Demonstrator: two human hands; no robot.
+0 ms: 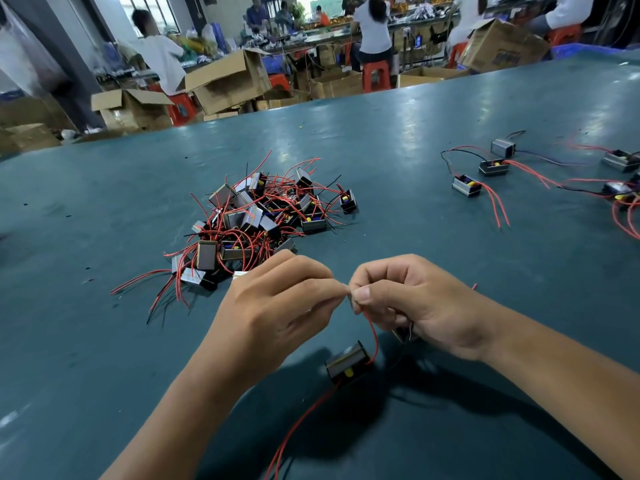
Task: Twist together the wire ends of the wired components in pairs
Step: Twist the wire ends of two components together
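Pinching the bare wire ends between them, the left hand (277,306) and the right hand (408,303) meet just above the green table (104,341). Each hand has its thumb and first finger closed tight on the tips, so both grips are closed on the wire ends (347,292), which are almost hidden by the fingertips.

A red wire (372,332) runs down from the right hand to a small boxy wired component (347,362) that sits on the table just near of the hands. Another long red wire trails from it toward the near edge. A second small part seems tucked under the right palm, but it is too hidden to be sure.

A big pile of unjoined components (256,223) lies on the far left. Some joined pairs (485,168) are laid out on the far right.

What could go wrong: the ends are tiny and thin. If the fingers slip, the two tips could come apart and the twist would be loose. If the hands pull too hard, the thin strands could snap, or the component could be dragged across the table. Twisting only one tip round the other could also leave a weak join.
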